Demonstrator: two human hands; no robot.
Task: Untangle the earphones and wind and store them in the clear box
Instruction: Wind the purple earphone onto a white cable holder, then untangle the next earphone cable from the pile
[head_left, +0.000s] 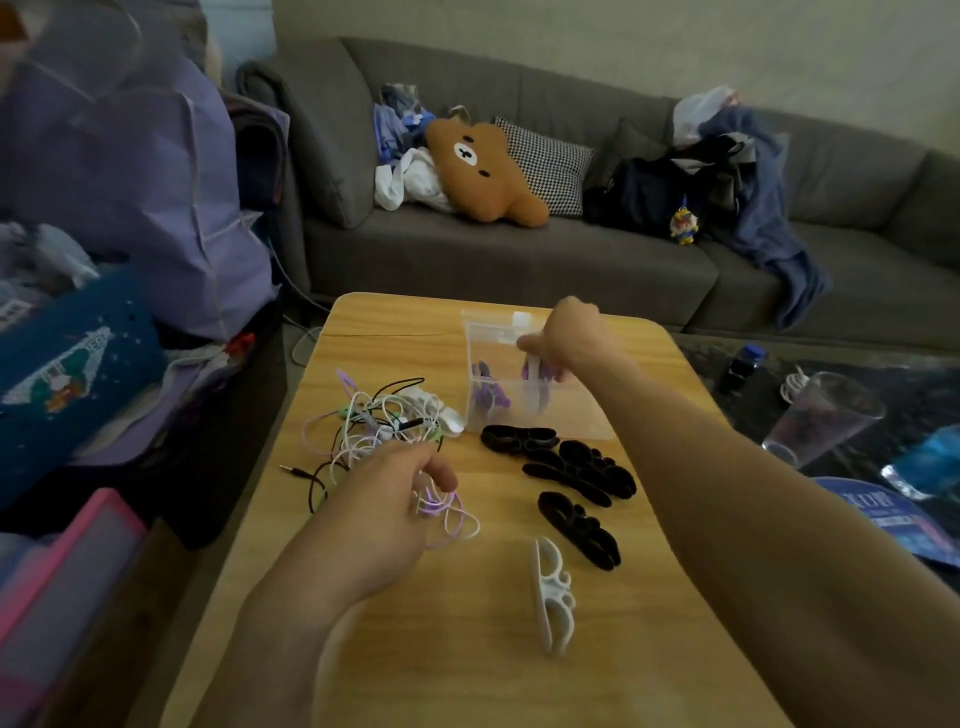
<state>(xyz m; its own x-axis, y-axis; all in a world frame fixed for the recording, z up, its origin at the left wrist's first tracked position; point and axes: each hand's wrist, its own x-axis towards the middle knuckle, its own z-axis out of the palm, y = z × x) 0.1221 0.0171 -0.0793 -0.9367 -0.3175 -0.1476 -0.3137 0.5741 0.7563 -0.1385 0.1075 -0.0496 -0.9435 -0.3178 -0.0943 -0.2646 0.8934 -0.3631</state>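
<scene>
A tangle of white, purple, green and black earphone cables (374, 421) lies on the wooden table (395, 649), left of a clear box (561, 410). My left hand (379, 509) pinches loops of a pale purple cable (449, 512) just in front of the tangle. My right hand (569, 338) reaches over the open top of the box and holds a white winder (532, 387) that stands inside it. A purple winder (488, 397) sits in the box's left part.
Three black cable winders (576, 467) and a white one (553, 592) lie on the table in front of the box. A glass (821, 415) and bottle (743, 364) stand on the dark table at right. A grey sofa (519, 249) is behind, bags at left.
</scene>
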